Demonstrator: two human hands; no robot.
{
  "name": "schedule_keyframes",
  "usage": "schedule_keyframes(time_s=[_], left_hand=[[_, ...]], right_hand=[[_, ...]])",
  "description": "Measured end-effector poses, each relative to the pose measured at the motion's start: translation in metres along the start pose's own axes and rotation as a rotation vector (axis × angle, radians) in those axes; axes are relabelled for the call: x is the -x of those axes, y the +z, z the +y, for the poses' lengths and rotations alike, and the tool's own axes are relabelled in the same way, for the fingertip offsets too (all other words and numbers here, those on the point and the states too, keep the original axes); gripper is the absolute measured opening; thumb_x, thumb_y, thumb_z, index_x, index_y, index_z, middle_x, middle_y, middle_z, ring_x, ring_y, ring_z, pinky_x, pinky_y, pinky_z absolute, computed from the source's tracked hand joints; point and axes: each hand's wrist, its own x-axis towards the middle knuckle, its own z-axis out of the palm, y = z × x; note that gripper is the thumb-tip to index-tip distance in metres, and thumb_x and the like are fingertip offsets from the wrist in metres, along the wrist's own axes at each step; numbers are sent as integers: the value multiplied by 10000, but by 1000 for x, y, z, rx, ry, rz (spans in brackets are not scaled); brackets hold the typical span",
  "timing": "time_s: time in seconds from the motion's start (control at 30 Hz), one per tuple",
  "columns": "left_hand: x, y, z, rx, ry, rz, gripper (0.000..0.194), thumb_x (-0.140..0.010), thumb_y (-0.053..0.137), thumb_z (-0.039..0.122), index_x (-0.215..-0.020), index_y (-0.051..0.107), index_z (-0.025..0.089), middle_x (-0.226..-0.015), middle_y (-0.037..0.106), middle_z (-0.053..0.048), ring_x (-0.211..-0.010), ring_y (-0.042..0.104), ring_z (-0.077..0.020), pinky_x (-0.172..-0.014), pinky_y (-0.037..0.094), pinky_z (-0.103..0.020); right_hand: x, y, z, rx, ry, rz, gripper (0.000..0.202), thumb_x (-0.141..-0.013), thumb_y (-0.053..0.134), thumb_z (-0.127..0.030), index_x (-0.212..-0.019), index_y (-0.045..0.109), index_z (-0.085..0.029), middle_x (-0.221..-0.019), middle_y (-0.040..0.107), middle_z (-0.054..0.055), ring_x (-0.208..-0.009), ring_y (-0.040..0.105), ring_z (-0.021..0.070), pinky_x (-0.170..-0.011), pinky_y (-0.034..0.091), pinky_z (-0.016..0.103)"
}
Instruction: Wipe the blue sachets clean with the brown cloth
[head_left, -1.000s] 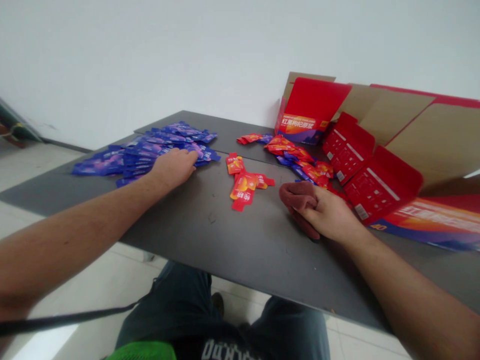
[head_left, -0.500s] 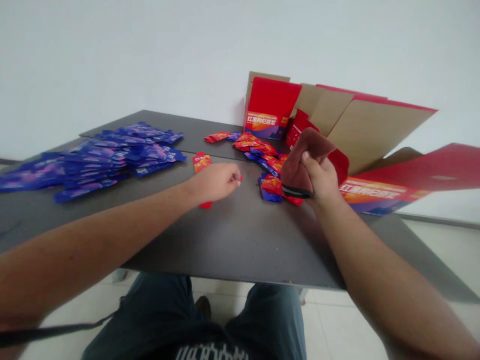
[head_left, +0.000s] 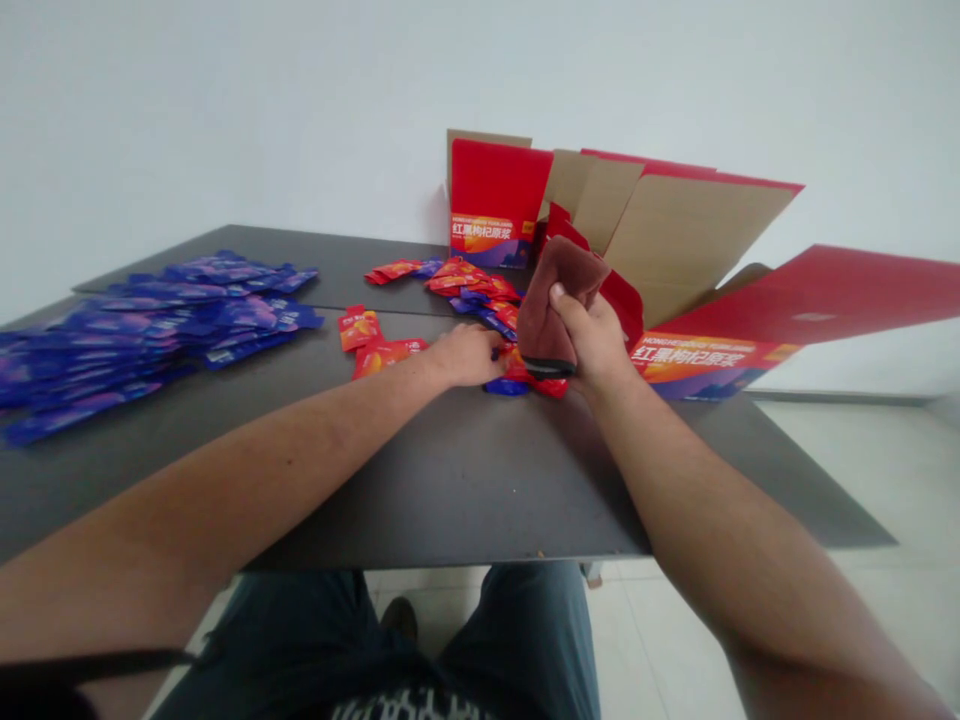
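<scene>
My left hand (head_left: 471, 356) reaches to the near left edge of a loose pile of red and blue sachets (head_left: 487, 290), its fingers slightly apart and partly hidden at the tips. Just left of that wrist, two red-orange sachets (head_left: 387, 354) lie partly overlapping on the dark table (head_left: 450, 480). My right hand (head_left: 596, 335) is closed around a folded reddish-brown cloth (head_left: 551, 300) with a dark striped edge, raised above the right side of the pile. The cloth covers part of the sachets behind it.
A large fanned heap of blue-purple sachets (head_left: 187, 310) covers the table's left side. At the back right stand open red cartons (head_left: 499, 185) with brown inner flaps; a nearer carton (head_left: 697, 365) has its flap (head_left: 817, 300) spread out past the table's right side. A white wall is behind.
My left hand has let go of a red sachet, which now lies over the other, and moved right to the pile. The right hand still grips the cloth. The view has shifted rightward.
</scene>
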Motion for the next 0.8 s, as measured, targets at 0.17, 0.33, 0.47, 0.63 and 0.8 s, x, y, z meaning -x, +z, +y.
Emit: schedule_keyframes(time_s=[0.17,0.33,0.47,0.63,0.8], left_hand=[[-1,15,7,-10,-27,-9,889,-908,555,885,-1561,690,296,-1567,675,-182,-1437,613,-470,-1158,510,-616],[-1,20,11,-12,-13,-54,1055,-864,576,921,-1690,542,266,-1713,553,-203,-1566,492,-491,-1253,405,-644],[8,10,5,-27,16,-122,1026,-877,624,843,-1683,534,215,-1758,509,-206,-1612,463,-454,-1297,380,-577],[42,-7,-8,-47,129,-223,965,-851,734,651,-1661,542,162,-1763,504,-211,-1616,492,-394,-1321,394,-479],[73,-13,-12,-40,127,-104,688,-922,675,519,-1533,647,202,-1554,684,-176,-1457,646,-349,-1245,487,-444]], right_hand=[[3,3,-2,-55,2,-17,633,-751,859,-756,-1119,678,-273,-1135,813,57,-1143,789,308,-1034,639,443],[3,2,1,27,-6,-23,658,-788,792,-826,-1115,676,-268,-1132,799,57,-1138,774,303,-1027,635,442],[3,2,2,48,-14,-62,684,-803,761,-854,-1146,682,-268,-1185,799,65,-1172,763,303,-1047,626,443],[6,4,1,16,-16,-66,625,-804,809,-775,-1142,694,-262,-1186,809,71,-1162,771,305,-1067,625,462],[10,9,1,-14,0,-79,612,-782,845,-745,-1135,710,-263,-1181,824,62,-1159,779,307,-1072,635,478]])
